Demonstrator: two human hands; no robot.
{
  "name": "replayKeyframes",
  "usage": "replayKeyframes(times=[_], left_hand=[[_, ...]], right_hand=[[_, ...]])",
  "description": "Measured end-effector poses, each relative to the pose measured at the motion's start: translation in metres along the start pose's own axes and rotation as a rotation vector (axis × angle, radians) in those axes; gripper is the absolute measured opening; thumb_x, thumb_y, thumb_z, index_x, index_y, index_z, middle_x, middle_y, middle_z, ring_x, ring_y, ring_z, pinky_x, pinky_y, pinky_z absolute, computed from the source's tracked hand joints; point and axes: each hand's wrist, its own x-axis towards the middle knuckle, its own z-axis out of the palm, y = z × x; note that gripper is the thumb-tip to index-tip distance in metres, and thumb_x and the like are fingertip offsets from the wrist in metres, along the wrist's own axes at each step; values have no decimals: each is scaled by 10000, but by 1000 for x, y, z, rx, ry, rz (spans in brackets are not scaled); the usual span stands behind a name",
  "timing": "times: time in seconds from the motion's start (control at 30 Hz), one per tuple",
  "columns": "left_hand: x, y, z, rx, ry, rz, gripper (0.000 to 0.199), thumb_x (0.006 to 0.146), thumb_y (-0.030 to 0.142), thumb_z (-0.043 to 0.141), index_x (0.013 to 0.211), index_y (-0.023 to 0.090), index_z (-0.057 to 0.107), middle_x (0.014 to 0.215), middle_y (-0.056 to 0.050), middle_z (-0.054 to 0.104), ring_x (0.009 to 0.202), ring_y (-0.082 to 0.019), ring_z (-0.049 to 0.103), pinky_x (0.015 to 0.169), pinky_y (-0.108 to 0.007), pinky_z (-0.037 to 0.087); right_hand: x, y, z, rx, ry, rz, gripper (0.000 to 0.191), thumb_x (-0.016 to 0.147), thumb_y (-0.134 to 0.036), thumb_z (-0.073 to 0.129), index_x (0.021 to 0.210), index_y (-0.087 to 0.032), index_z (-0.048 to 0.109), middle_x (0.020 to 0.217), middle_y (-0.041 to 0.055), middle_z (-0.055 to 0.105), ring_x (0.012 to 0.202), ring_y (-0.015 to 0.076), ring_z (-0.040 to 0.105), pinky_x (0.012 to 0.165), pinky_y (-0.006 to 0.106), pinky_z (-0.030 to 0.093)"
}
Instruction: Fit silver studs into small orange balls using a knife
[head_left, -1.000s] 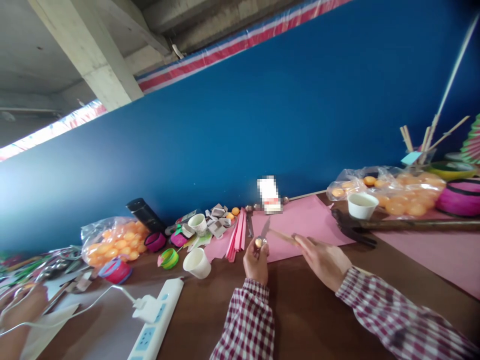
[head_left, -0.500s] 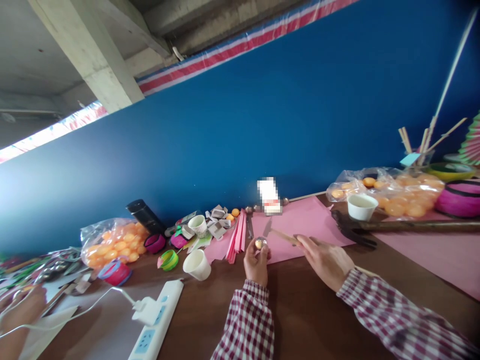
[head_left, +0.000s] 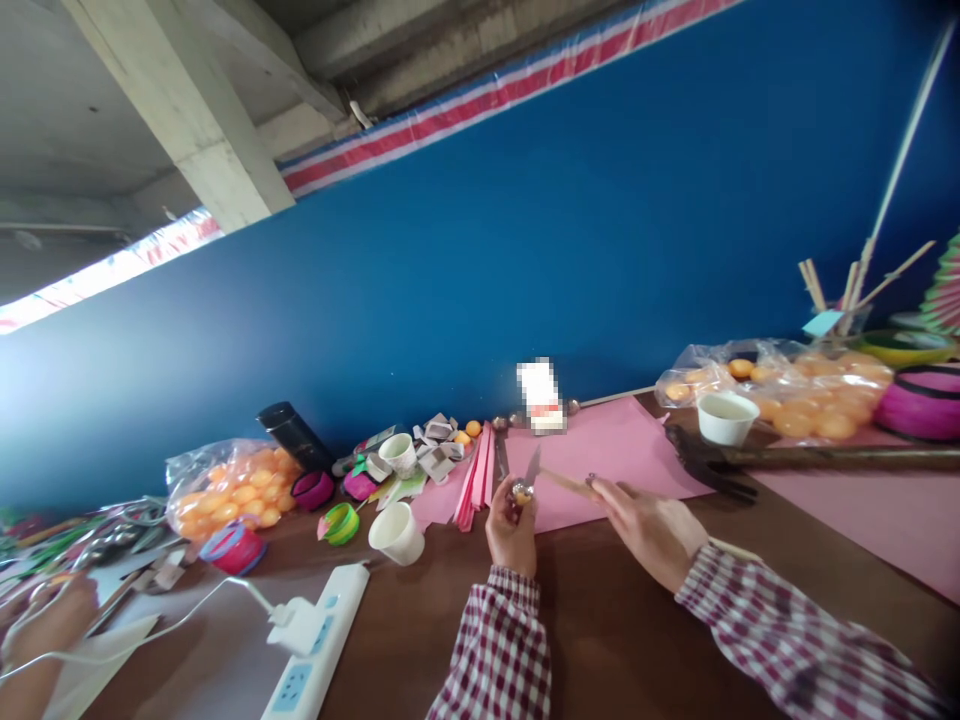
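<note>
My left hand [head_left: 511,540] is closed around a small shiny metal piece that looks like a spoon [head_left: 523,491]; an orange-gold patch shows on its rounded end. A grey tapered strip, apparently the handle, points away from me above the pink paper [head_left: 630,450]. In my right hand [head_left: 652,525] is a thin wooden stick [head_left: 566,482], gripped between thumb and fingers. Its far tip comes close to the grey strip; whether they touch I cannot tell. The near end sticks out past my wrist.
White cups [head_left: 396,533] and a power strip [head_left: 319,640] with a plugged-in charger are on the left. Bags of orange balls [head_left: 240,490] stand on both sides. A dark hammer-like tool [head_left: 712,465] lies right. Another person's hand [head_left: 52,625] works at far left.
The shiny piece has turned slightly in my left hand, so its orange patch sits lower. My right hand and the stick have hardly moved; the view has shifted a little.
</note>
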Motion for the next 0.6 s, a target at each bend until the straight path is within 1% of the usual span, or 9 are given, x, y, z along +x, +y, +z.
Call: replayKeyframes(times=[0.1,0.2,0.27,0.4,0.53,0.6], left_hand=[[-2,2,1,-9,0,27,481,612,190,669,1074,159,534,1053,-95,595,926,-168,573,822,-288,433],[-4,3,3,-36,-35,30,467,636,192,654,1083,160,520,1014,-87,607,892,-157,582,816,-288,432],[-5,2,4,-89,-65,7,460,660,202,638,1097,155,501,954,-80,621,853,-147,595,803,-283,437],[-6,2,5,-197,-61,-46,469,670,212,639,1108,154,481,917,-76,624,837,-153,608,806,-297,440],[-7,7,6,-283,-61,-110,482,652,182,663,1100,169,488,892,-56,625,841,-146,613,816,-283,442],[-8,11,7,-348,-55,-155,484,646,164,669,1095,180,491,889,-47,626,849,-144,616,815,-267,445]], right_hand=[[0,1,0,36,48,23,274,884,-302,295,1056,-229,495,805,7,646,529,93,567,431,216,260],[-1,-1,0,13,15,-10,271,880,-298,301,1042,-235,509,756,-1,644,482,93,549,411,221,235],[-1,-2,0,0,2,-22,269,878,-296,308,1048,-242,510,745,-4,644,475,96,548,405,225,226],[-1,0,-1,31,68,19,288,881,-294,310,1105,-226,479,829,15,649,552,97,580,441,213,285],[0,1,-1,-3,-1,11,267,869,-287,331,1069,-245,504,716,-12,643,473,101,556,408,223,260],[0,1,-1,13,8,29,271,872,-277,322,1074,-247,500,765,-6,652,495,101,566,418,221,277]])
